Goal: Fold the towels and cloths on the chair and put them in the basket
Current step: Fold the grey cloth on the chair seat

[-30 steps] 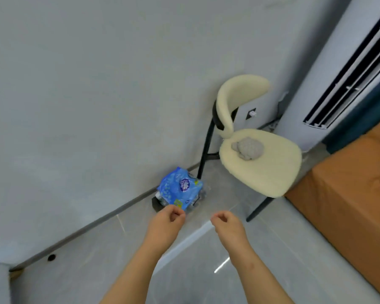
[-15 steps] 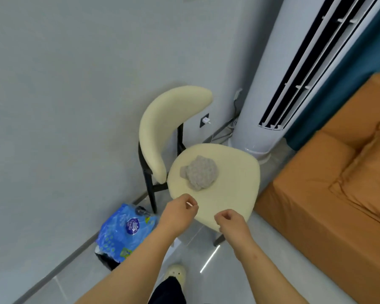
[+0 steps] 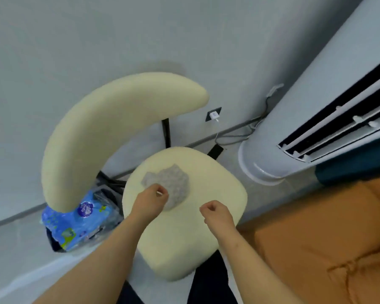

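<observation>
Mid-frame: crumpled grey fluffy cloth (image 3: 176, 182) on cream padded chair (image 3: 184, 242) | looks light, limp; pinch a corner | left hand (image 3: 150, 199), right hand (image 3: 216, 212) curled, empty

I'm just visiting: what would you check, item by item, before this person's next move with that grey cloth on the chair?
1. Grey cloth lies on the chair seat: ok; crumpled, not folded.
2. Left hand has a grip on the cloth: cannot tell; its curled fingers overlap the near edge.
3. Right hand free: ok; curled, holds nothing.
4. Room to fold on the seat: ok; bare seat around the cloth.
5. Basket located: cannot tell; a blue packet covers something dark on the floor.
</observation>
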The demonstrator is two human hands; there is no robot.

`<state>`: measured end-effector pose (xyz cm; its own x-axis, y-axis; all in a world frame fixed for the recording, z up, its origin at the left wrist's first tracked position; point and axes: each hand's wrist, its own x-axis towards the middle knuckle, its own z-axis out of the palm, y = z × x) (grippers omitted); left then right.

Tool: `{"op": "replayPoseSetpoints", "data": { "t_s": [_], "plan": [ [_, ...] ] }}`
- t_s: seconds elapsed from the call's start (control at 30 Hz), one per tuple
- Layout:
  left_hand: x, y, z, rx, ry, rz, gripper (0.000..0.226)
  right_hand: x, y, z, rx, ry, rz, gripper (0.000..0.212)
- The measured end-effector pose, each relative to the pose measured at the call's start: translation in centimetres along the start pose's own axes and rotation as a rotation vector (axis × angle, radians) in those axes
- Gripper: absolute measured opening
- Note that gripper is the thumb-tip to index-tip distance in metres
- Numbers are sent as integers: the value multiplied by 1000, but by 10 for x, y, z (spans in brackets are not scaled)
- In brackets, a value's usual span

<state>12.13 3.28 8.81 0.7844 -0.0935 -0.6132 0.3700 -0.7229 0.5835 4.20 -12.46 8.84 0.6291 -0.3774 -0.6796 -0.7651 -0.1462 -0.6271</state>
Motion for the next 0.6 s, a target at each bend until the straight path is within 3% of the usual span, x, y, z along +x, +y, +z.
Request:
{"op": "replayPoseSetpoints", "data": {
  "t_s": [0.17, 0.33, 0.4, 0.5, 0.6],
  "plan": [
    [16, 18, 51, -122, 65, -166, 12, 64, -9, -55, -211, -128, -42, 15],
    [34, 13, 81, -152, 190, -233, 11, 109, 2, -66, -273, -237, -65, 13],
    [48, 2, 94, -22, 280, -252, 27, 126, 15, -59, -320, -286, -79, 14],
    [74, -16, 123, 266, 257, -166, 62, 155, 35, -47, -367, -327, -134, 9],
    [99, -34, 154, 337, 274, -165, 67, 184, 53, -32, -410, -351, -187, 10]
  ]
}}
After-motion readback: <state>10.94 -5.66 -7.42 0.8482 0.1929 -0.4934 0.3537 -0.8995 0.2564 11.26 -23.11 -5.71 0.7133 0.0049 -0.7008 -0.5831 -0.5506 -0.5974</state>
